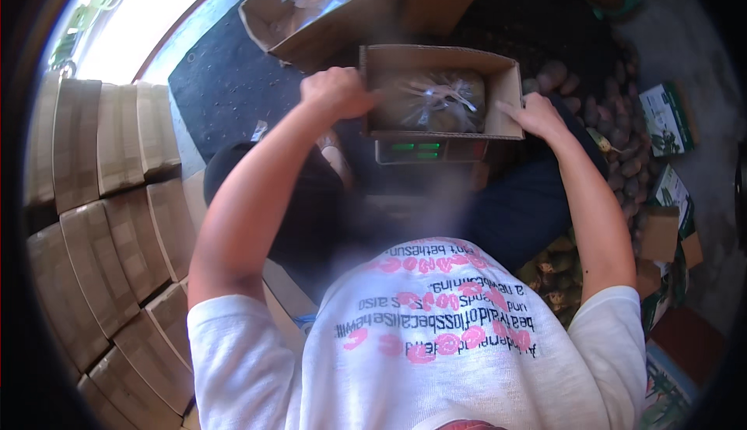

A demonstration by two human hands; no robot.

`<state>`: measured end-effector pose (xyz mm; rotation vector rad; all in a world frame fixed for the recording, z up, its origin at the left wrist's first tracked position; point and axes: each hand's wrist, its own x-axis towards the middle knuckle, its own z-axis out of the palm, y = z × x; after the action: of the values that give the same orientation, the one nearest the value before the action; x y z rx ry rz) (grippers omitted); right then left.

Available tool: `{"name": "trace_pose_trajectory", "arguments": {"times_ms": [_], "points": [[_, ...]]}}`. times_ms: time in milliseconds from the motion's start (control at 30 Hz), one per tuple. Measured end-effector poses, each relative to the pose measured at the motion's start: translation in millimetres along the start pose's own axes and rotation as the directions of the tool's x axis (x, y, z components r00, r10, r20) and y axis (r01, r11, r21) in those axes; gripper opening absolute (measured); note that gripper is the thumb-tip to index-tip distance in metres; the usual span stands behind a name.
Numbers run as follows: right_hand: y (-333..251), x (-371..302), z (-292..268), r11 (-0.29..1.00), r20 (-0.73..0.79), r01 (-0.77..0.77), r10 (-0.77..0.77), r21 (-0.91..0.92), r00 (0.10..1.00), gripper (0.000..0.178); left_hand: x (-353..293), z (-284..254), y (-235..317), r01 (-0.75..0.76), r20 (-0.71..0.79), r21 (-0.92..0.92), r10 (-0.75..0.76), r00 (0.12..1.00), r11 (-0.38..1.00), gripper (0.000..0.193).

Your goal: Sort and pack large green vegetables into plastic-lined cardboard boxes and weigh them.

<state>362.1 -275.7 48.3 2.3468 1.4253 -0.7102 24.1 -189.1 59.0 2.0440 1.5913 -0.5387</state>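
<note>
An open cardboard box (501,81) sits on a scale (426,150) with a green lit display. Inside the box lies a clear plastic bag (436,101) of brownish produce. My left hand (336,91) is closed on the box's left wall. On the right side, my right hand (535,114) rests with fingers spread against the box's near right corner. Both forearms reach forward from my white printed shirt.
Stacks of closed cardboard boxes (109,220) fill the left side. Two more open boxes (327,11) stand behind the scale on a dark mat (226,80). Loose sweet potatoes (615,134) lie piled at the right, with green printed cartons (666,119) nearby.
</note>
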Motion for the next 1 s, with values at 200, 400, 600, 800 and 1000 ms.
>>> {"name": "trace_pose_trajectory", "arguments": {"times_ms": [200,400,600,800,1000], "points": [[-27.4,-10.0,-33.5,0.991,-0.201,0.118,-0.127,-0.056,0.971,0.035,4.0,-21.7,-44.9,0.017,-0.153,-0.161,-0.042,0.987,0.987,0.039],[-144.6,-87.8,-153.6,0.765,-0.374,0.593,-0.488,0.251,0.788,0.027,-109.5,-128.0,-153.7,0.057,-0.363,-0.302,-0.171,0.916,0.951,0.037],[-302.9,-85.8,-179.0,0.43,-0.324,0.891,-0.872,-0.146,0.368,0.034,-214.4,-88.1,-285.4,0.073,-0.531,-0.515,-0.384,0.755,0.854,0.047],[-469.7,-174.3,-44.8,0.544,-0.163,0.784,-0.838,-0.299,0.52,0.033,-286.5,22.1,-411.2,0.372,-0.316,-0.654,-0.685,0.657,0.659,0.053],[-509.1,-217.7,144.4,0.646,0.153,0.759,-0.761,0.087,0.63,0.035,-341.5,154.1,-537.9,0.634,-0.161,-0.348,-0.711,0.685,0.69,0.049]]}}
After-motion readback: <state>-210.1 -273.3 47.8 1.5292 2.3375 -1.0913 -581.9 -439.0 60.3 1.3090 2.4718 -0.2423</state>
